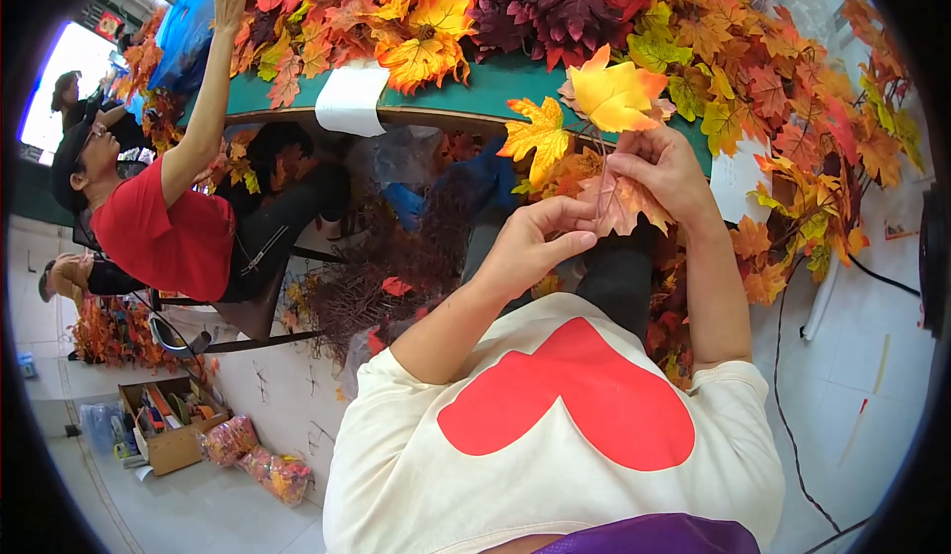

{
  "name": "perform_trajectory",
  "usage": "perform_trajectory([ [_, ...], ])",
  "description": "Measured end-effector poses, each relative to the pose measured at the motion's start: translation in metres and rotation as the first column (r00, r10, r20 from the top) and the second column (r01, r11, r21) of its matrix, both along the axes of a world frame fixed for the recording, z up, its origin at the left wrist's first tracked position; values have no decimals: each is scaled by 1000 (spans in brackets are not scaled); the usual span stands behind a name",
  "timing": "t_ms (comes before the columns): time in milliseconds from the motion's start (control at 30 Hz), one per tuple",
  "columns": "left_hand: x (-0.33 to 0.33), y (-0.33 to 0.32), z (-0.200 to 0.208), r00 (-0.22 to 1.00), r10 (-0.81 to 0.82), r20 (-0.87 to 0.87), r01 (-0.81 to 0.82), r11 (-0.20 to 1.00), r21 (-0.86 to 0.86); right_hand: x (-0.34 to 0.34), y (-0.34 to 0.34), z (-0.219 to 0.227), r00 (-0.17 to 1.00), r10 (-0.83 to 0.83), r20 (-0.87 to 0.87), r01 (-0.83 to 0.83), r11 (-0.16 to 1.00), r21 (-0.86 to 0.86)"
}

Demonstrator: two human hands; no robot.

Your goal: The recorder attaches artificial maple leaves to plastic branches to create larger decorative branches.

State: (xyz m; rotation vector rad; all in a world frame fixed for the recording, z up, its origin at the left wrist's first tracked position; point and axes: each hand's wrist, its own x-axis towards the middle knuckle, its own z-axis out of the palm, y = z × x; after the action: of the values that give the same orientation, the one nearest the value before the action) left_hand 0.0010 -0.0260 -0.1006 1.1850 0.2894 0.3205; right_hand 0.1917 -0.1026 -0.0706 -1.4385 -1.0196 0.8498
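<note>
In front of my chest I hold an artificial maple leaf sprig point(619, 96) with a large yellow-orange leaf at its top. A smaller yellow leaf point(536, 140) sticks out on its left, and a pale pink-orange leaf point(626, 205) hangs lower between my hands. My right hand point(666, 172) is closed around the sprig below the top leaf, thumb against fingers. Lower and to the left, my left hand point(543, 242) pinches at the thin stem beside the pale leaf. The exact grip of its fingertips is partly hidden.
A green table point(287, 95) carries heaped artificial leaves point(555, 9) in red, purple, orange and yellow. White papers point(352, 98) hang over its edge. At left sits a co-worker in a red shirt point(163, 232), one arm raised. Brown stems point(367, 277) pile below; a cardboard box point(173, 425) stands on the floor.
</note>
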Motion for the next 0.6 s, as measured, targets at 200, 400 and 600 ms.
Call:
perform_trajectory([
  [200,-12,-3,7,993,110,-39,-96,961,260,-3,8,0,998,9,66,-14,997,74],
  [400,-25,-14,27,972,209,108,-178,953,-247,-44,31,-4,793,-68,605,-190,916,352],
  [600,-5,5,-6,941,316,-122,-320,712,-625,-22,31,-34,542,-174,822,-232,910,345],
])
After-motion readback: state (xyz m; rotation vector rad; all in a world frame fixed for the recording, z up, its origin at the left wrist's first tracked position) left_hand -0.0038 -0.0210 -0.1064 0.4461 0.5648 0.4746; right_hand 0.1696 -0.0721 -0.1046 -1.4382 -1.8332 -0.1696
